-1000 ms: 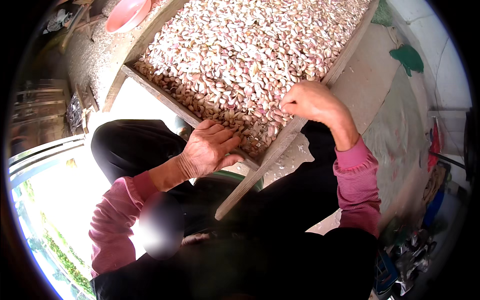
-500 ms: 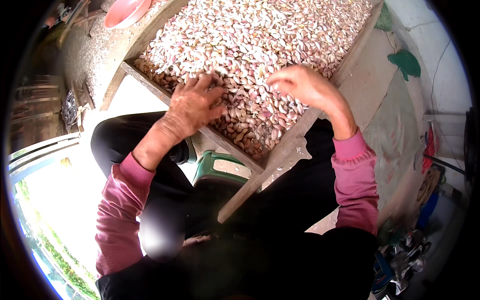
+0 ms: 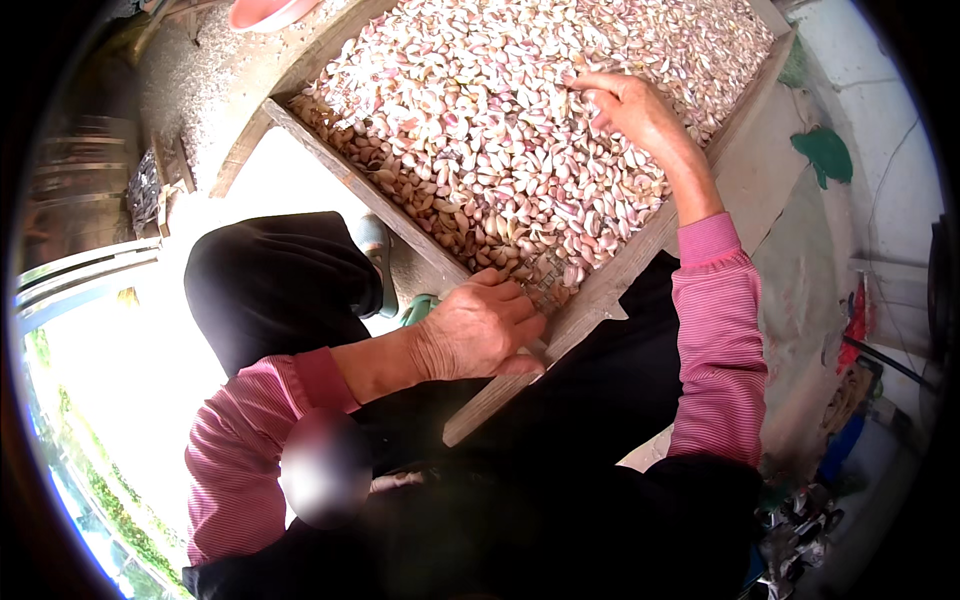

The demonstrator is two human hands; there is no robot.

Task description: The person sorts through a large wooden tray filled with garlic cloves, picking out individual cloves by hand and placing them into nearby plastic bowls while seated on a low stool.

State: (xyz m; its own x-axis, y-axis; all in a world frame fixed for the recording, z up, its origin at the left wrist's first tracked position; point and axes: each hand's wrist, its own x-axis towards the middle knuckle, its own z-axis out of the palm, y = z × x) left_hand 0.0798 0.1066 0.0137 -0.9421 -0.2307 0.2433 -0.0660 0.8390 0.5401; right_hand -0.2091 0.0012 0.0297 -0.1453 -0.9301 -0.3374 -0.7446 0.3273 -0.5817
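A wooden tray point(image 3: 372, 190) holds a thick spread of pinkish-white garlic cloves point(image 3: 500, 130). Over its right half, my right hand point(image 3: 632, 108) reaches low above the cloves, its forefinger stretched out and the other fingers loosely bent; no clove shows in it. At the tray's near corner, my left hand point(image 3: 480, 325) rests with curled fingers, covering the meeting of the two wooden sides. Its fingertips are partly hidden, so what they hold, if anything, does not show. Close beside this hand the layer of cloves is thin, and a patch of the tray's bottom point(image 3: 545, 280) shows through.
One wooden side runs past the corner as a bar end point(image 3: 465, 425) between my legs. Part of a green stool point(image 3: 418, 308) shows beside my foot. Beyond the tray at the upper left lies a pink basin point(image 3: 268, 12). A green cloth-like piece point(image 3: 823, 155) lies to the right.
My left hand has moved from the cloves down to the tray's near corner, its fingers now curled. My right hand has moved farther up over the cloves. The whole view has shifted slightly.
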